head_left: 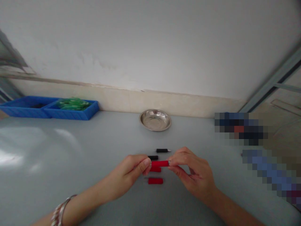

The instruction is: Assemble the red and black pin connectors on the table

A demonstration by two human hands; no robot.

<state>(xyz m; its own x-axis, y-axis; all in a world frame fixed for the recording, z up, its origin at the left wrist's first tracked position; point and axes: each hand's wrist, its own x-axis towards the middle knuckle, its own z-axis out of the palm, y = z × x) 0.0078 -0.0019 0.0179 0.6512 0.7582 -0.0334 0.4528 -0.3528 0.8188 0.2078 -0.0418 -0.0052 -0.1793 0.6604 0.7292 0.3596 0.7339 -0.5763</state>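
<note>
Between my two hands is a red cylindrical piece (pixel 160 163) with short metallic ends, lying nearly level above the table. The fingers of my left hand (pixel 131 171) pinch its left end, and my right hand (pixel 194 171) grips the right end between thumb and fingertips. Just below it, partly covered, lies another red cylinder (pixel 155 169). A third red cylinder (pixel 155 180) with a thin pin at its left rests nearer to me. Beyond my hands are a black cylinder (pixel 153 157), partly hidden by the left fingers, and a black cylinder with a metal tip (pixel 162 150).
A shallow round metal dish (pixel 155 128) stands near the wall. At the back left are two joined blue trays (pixel 68 115); green pieces (pixel 74 103) fill the right one, and something dark lies in the left. Blurred-out patches cover the right side of the grey table (pixel 113 131).
</note>
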